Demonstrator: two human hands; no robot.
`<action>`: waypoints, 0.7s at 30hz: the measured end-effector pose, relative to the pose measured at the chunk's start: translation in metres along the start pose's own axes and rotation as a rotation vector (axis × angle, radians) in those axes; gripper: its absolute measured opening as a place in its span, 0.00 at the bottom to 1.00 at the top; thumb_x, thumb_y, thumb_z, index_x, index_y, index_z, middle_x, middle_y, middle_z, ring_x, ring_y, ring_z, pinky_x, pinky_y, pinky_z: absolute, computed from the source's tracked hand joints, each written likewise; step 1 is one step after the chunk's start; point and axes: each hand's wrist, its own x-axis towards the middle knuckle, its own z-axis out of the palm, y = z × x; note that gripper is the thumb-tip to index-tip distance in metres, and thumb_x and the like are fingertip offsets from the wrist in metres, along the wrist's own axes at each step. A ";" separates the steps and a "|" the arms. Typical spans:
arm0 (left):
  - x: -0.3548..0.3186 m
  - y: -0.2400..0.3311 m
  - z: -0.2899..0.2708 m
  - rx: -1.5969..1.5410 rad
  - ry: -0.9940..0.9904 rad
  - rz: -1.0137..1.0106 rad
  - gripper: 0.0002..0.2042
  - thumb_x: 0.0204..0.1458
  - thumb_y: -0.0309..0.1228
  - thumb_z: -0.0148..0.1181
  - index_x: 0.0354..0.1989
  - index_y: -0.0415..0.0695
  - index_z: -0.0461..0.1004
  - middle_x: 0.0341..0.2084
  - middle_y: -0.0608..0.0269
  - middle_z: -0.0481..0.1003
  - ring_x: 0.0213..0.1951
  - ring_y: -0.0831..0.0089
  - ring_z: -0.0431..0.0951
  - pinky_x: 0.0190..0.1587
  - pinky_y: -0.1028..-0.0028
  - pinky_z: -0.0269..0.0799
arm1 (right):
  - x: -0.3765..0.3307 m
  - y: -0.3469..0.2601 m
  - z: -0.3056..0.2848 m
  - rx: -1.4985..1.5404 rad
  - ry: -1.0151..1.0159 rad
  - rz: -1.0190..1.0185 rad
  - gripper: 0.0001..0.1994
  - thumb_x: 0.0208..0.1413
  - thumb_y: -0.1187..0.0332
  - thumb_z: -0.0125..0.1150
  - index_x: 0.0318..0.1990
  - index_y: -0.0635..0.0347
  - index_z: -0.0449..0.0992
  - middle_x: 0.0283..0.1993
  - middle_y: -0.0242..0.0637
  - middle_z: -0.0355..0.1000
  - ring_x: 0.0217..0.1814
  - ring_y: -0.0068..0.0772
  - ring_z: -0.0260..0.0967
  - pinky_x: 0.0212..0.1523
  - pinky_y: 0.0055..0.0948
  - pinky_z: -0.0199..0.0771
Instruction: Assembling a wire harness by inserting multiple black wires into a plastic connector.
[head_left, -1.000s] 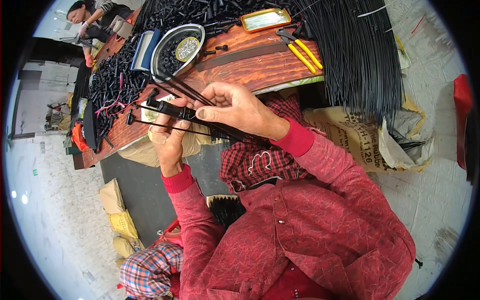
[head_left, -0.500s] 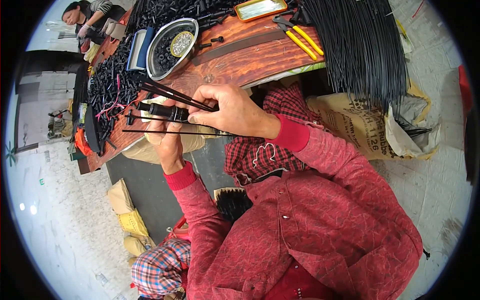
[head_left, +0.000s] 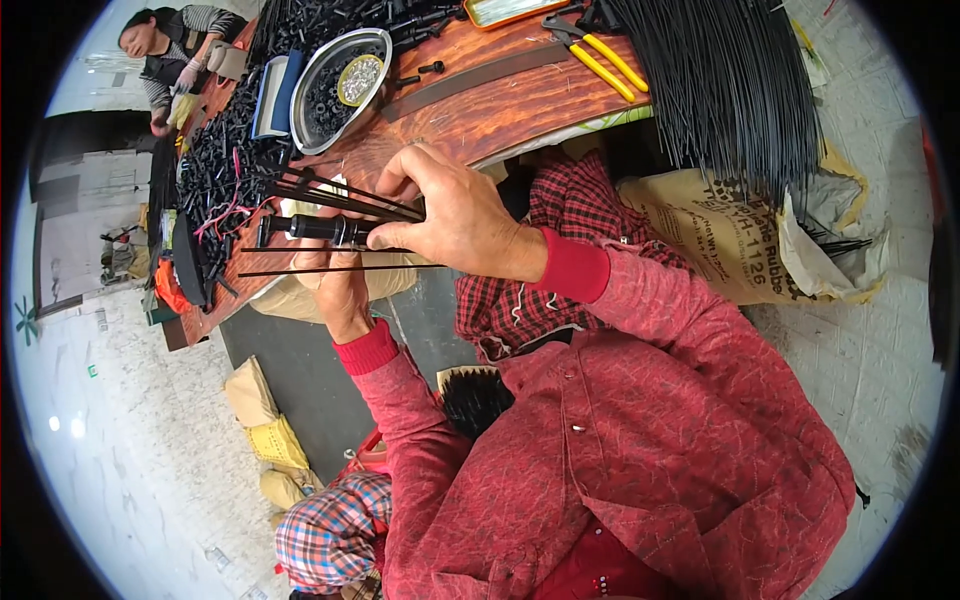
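Observation:
Above the near edge of the bench, a black stepped cylindrical part (head_left: 328,229) lies sideways between my hands. My left hand (head_left: 343,297) is closed beneath and behind it, its fingers partly hidden by the part. From the right, my right hand (head_left: 462,215) grips several thin black rods (head_left: 350,197), thumb against the right end of the part. The rods spread leftward above the part. Two more thin rods (head_left: 320,269) run below it, across my left fingers; which hand bears these I cannot tell.
Black small parts (head_left: 215,160) heap at the left of the wooden bench (head_left: 480,110). A metal bowl (head_left: 299,118), a flat dark bar (head_left: 480,80) and yellow-handled pliers (head_left: 605,70) lie beyond my hands. Black rods (head_left: 730,100) hang over the right end, above a sack (head_left: 700,235). A co-worker (head_left: 185,55) sits far left.
The rods in my right hand fan out more, and the cylindrical part has turned slightly. My right hand has shifted a little left. The co-worker's arms have moved.

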 end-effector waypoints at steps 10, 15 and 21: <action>-0.001 -0.002 -0.004 -0.004 -0.024 0.019 0.24 0.48 0.24 0.65 0.55 0.34 0.68 0.45 0.59 0.74 0.43 0.72 0.74 0.49 0.72 0.70 | -0.002 0.013 0.006 0.213 -0.152 0.070 0.19 0.42 0.66 0.73 0.37 0.65 0.71 0.34 0.36 0.72 0.36 0.25 0.72 0.39 0.26 0.72; -0.003 -0.004 -0.002 -0.018 -0.003 0.033 0.23 0.48 0.24 0.65 0.54 0.34 0.69 0.44 0.61 0.74 0.42 0.73 0.74 0.48 0.74 0.69 | -0.003 0.003 0.001 0.163 -0.112 0.072 0.16 0.44 0.66 0.72 0.35 0.64 0.72 0.29 0.33 0.72 0.30 0.22 0.69 0.33 0.25 0.70; -0.005 -0.001 0.001 -0.048 -0.027 0.014 0.23 0.47 0.24 0.66 0.54 0.34 0.69 0.45 0.58 0.74 0.44 0.72 0.74 0.51 0.73 0.69 | 0.003 0.014 -0.004 0.257 -0.287 0.096 0.11 0.47 0.67 0.69 0.33 0.64 0.75 0.24 0.30 0.70 0.28 0.19 0.66 0.30 0.23 0.68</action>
